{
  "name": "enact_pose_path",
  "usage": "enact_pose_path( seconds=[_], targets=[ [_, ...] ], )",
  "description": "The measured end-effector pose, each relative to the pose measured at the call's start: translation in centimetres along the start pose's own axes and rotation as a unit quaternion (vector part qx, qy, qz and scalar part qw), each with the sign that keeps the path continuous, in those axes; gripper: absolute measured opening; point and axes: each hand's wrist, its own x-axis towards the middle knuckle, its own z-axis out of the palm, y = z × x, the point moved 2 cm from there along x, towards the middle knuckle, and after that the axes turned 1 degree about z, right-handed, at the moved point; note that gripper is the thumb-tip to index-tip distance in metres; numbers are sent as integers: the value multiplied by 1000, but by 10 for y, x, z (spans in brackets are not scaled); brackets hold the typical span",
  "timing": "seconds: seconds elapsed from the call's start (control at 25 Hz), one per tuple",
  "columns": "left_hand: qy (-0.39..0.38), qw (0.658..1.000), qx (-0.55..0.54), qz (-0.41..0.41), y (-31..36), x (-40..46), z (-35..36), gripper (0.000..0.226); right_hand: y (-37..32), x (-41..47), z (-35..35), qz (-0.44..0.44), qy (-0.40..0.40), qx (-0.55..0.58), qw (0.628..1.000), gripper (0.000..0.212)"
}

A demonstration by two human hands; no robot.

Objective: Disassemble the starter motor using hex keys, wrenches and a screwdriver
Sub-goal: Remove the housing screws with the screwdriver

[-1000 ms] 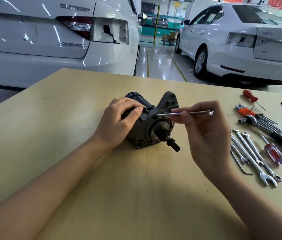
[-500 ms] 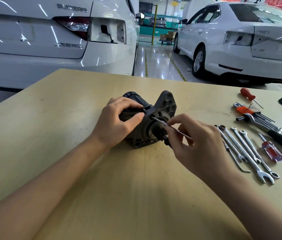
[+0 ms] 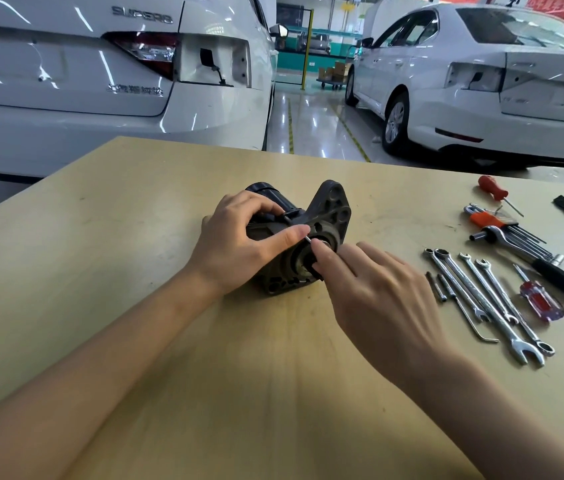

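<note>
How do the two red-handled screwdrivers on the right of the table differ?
The far screwdriver has an opaque red-orange handle; the near screwdriver has a clear red handle with a blue end. The far one's handle points away from the person and lies apart from the wrenches; the near one's points toward the person, beside the wrenches. Both lie flat on the table, untouched.

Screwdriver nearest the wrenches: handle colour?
Translucent red and blue handle, clearest in the head view.
</note>
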Motion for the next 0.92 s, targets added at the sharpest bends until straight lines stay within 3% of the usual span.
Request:
enact_pose_path(
  seconds=[0.12, 0.2, 0.28, 0.4, 0.56, 0.6, 0.64, 0.72, 0.76, 0.84, 0.92],
  targets=[
    [26, 999, 16, 14, 7, -4, 4, 60, 4, 2, 0, -6, 21, 64, 998, 16],
    [16, 993, 43, 112, 12, -9, 3, 52, 3, 3, -3, 16, 31, 104, 994, 4],
    [-20, 974, 56, 218, 13, -10, 1, 34, 2, 4, -6, 33, 37, 120, 992, 13],
    [-58, 955, 39, 289, 9, -9, 0, 19, -2, 6, -10, 37, 36, 144, 988, 26],
    [18, 922, 120, 368, 10, -14, 10, 22, -8, 3, -13, 101, -53, 173, 978, 37],
    [23, 918, 129, 373, 10, -14, 11, 21, -9, -1, -13, 138, -85, 238, 958, 40],
    [23, 917, 130, 376, 10, -13, 11, 20, -8, -7, -14, 191, -112, 357, 907, 42],
    [19, 919, 126, 374, 10, -13, 10, 17, 1, -18, -14, 316, -131, 601, 723, 39],
    [18, 920, 123, 371, 10, -13, 9, 17, 6, -23, -15, 363, -145, 657, 645, 34],
    [20, 921, 121, 370, 11, -13, 9, 17, 13, -30, -16, 412, -187, 680, 576, 27],
    [23, 921, 121, 370, 11, -12, 11, 17, 11, -27, -16, 428, -211, 695, 538, 36]
  ],
)
